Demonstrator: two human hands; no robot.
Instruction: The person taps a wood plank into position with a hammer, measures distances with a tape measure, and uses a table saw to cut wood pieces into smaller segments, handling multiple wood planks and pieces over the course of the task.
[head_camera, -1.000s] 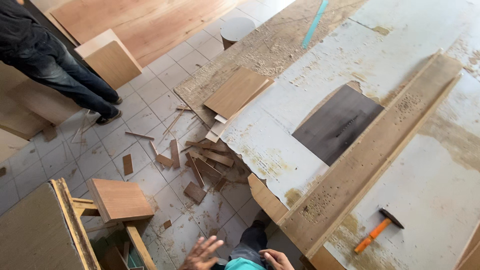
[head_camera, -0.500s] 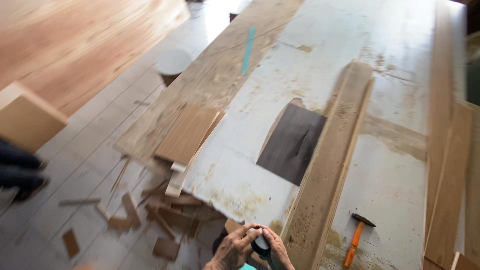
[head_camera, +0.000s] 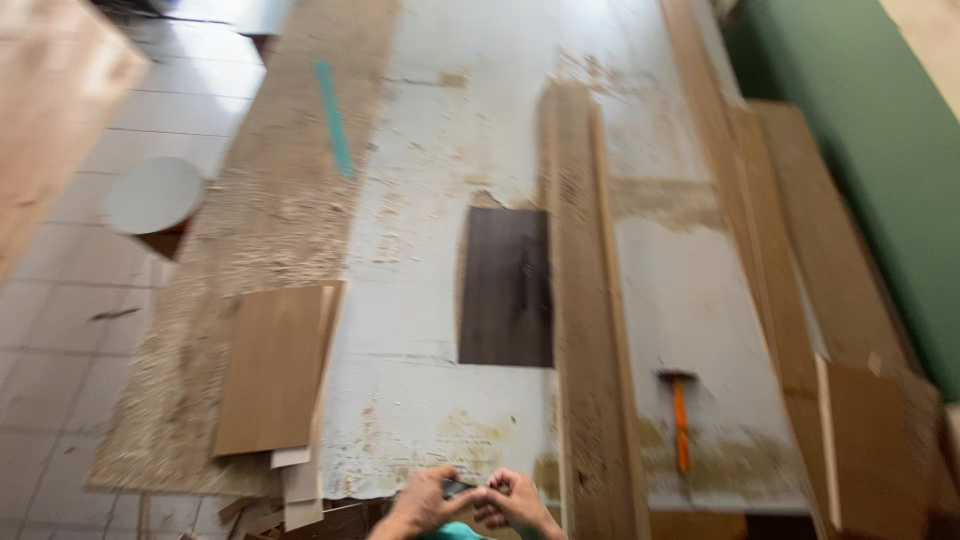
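A small dark object is pinched between the left hand and right hand, brought together at the near edge of the workbench. A long plank lies just beside them; an orange-handled hammer rests near the near right corner.
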